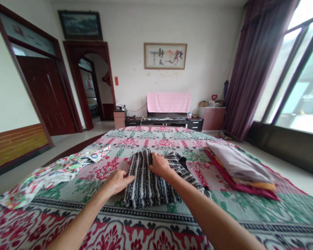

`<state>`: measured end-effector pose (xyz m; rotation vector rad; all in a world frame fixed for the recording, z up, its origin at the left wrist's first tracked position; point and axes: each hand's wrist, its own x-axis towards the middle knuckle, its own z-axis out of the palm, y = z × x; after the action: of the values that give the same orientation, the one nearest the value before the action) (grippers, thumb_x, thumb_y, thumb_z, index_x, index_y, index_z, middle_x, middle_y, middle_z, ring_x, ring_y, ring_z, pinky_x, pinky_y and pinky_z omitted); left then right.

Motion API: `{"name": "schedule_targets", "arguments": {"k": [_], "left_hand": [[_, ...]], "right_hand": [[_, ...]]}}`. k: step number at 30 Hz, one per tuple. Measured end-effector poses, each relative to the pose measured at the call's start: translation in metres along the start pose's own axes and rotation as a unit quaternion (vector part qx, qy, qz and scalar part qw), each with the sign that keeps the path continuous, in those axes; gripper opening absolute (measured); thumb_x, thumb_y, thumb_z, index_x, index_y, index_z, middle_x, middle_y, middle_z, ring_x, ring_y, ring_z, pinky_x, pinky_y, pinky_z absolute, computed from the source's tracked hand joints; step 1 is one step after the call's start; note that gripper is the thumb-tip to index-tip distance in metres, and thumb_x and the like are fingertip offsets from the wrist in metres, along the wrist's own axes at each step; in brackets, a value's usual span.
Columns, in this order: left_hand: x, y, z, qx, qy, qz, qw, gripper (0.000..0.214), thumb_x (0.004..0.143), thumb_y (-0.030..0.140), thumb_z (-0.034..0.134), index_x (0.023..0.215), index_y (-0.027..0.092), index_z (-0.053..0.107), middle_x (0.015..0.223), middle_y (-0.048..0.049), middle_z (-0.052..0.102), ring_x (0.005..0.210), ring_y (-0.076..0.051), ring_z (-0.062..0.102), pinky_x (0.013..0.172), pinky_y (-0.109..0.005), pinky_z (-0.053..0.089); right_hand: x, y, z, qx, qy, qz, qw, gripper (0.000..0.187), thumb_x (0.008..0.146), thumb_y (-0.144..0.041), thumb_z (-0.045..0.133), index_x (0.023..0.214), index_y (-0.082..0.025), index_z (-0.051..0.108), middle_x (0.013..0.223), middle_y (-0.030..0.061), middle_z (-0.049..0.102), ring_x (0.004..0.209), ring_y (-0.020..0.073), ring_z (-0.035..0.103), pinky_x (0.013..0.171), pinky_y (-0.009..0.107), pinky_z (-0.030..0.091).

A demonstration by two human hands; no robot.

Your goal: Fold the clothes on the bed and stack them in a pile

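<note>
A black-and-white striped garment (148, 184) lies partly folded in the middle of a bed covered with a red, green and white floral spread (135, 222). My left hand (117, 182) rests at the garment's left edge, fingers stretched toward it and touching the fabric. My right hand (160, 166) lies flat on top of the garment near its far end, fingers pressed down on the cloth. Neither hand grips anything.
A stack of folded clothes (239, 166), pale lilac on top with orange and red below, sits on the bed at the right. A colourful printed cloth (52, 173) lies spread at the left. Beyond the bed stand a low cabinet with a pink cover (169, 102) and a doorway.
</note>
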<state>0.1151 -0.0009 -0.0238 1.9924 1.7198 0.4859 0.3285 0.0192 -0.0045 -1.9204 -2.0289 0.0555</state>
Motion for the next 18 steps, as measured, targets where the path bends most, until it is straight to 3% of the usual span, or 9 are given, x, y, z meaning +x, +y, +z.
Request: {"name": "schedule_targets", "arguments": {"k": [5,10,12,14,18], "left_hand": [[-0.002,0.007,0.006,0.023,0.009,-0.013,1.000,0.041,0.067,0.056,0.050,0.049,0.019,0.048,0.045,0.0027,0.040,0.051,-0.014,0.045,0.049,-0.025,0.023],[-0.005,0.012,0.001,-0.066,0.033,-0.034,0.997,0.030,0.064,0.043,0.053,0.051,0.020,0.038,0.048,0.0050,0.037,0.052,-0.012,0.041,0.049,-0.024,0.023],[-0.005,0.010,-0.008,-0.121,0.040,-0.035,0.991,0.031,0.063,0.045,0.054,0.053,0.021,0.037,0.049,0.0061,0.036,0.052,-0.012,0.039,0.049,-0.023,0.023],[-0.004,0.005,-0.020,-0.166,0.053,-0.032,0.984,0.033,0.063,0.047,0.055,0.054,0.021,0.037,0.049,0.0068,0.036,0.051,-0.011,0.039,0.049,-0.023,0.024],[-0.005,-0.003,-0.044,-0.216,0.079,-0.063,0.971,0.037,0.058,0.054,0.059,0.056,0.020,0.044,0.050,0.0062,0.044,0.053,-0.013,0.044,0.050,-0.023,0.029]], "right_hand": [[-0.015,0.001,-0.004,0.008,0.105,-0.060,0.993,0.039,0.080,-0.022,0.046,0.117,-0.019,0.056,0.108,0.0112,0.062,0.101,0.0245,0.056,0.086,0.035,0.041],[-0.024,-0.001,-0.002,0.087,-0.002,-0.101,0.991,0.026,0.077,-0.017,0.047,0.090,-0.020,0.069,0.092,0.0070,0.069,0.090,0.0200,0.061,0.082,0.027,0.042],[-0.027,-0.001,-0.002,0.166,-0.033,-0.096,0.981,0.026,0.077,-0.015,0.048,0.091,-0.020,0.070,0.091,0.0039,0.070,0.088,0.0178,0.061,0.081,0.025,0.043],[-0.028,0.000,-0.004,0.288,-0.069,-0.066,0.953,0.028,0.079,-0.018,0.048,0.098,-0.021,0.069,0.092,0.0016,0.070,0.086,0.0155,0.061,0.077,0.024,0.045],[-0.024,0.004,-0.014,0.504,-0.132,-0.012,0.854,0.028,0.083,-0.022,0.046,0.103,-0.019,0.065,0.096,0.0014,0.069,0.080,0.0119,0.062,0.063,0.020,0.046]]}}
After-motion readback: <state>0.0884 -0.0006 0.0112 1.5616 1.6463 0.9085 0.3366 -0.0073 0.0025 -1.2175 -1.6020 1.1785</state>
